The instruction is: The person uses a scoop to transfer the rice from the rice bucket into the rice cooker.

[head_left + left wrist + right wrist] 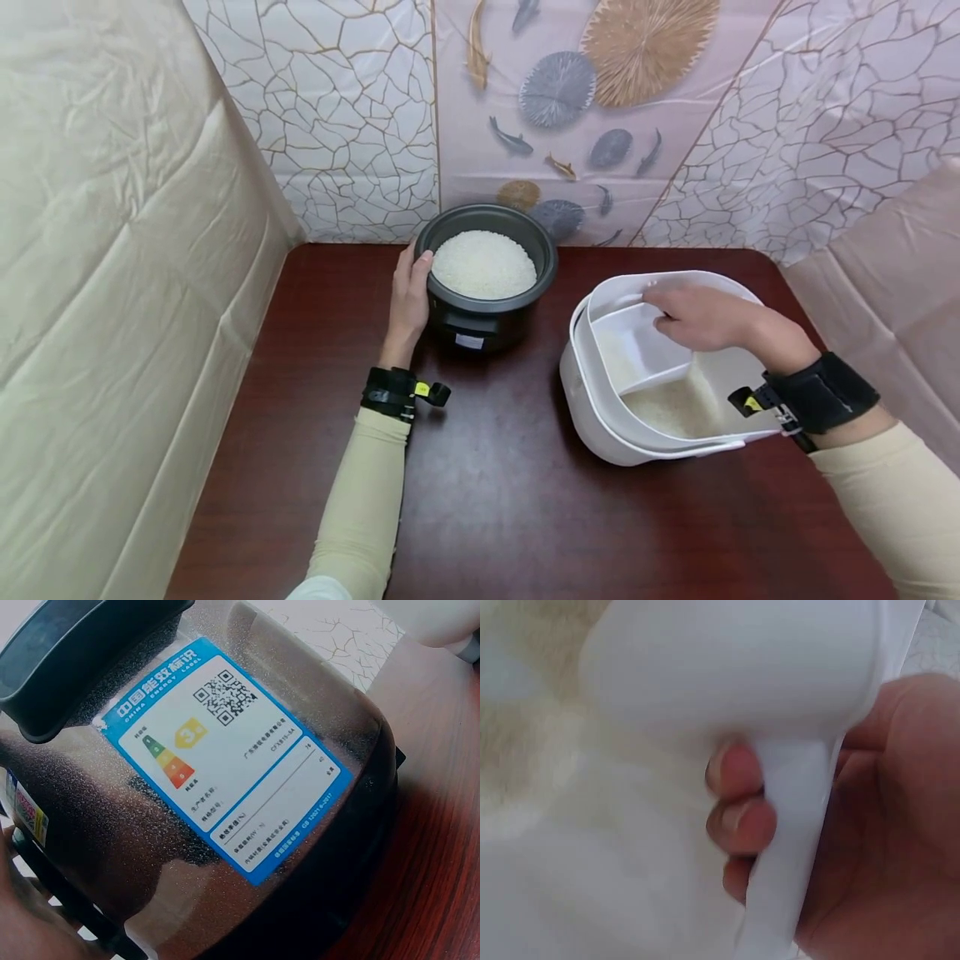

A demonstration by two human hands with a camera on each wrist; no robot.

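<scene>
In the head view a black rice cooker stands at the back of the table, a mound of white rice inside it. My left hand holds the cooker's left side, its fingers up at the rim; the left wrist view shows part of it beside a black side handle. To the right is a white rice bin with rice at its bottom. Inside the bin my right hand grips a white scoop, its fingers curled round the handle. What the scoop contains is hard to tell.
Both stand on a dark red-brown table. A patterned sheet hangs close behind the cooker, with plain cream cloth along the left. An energy label covers part of the cooker's side.
</scene>
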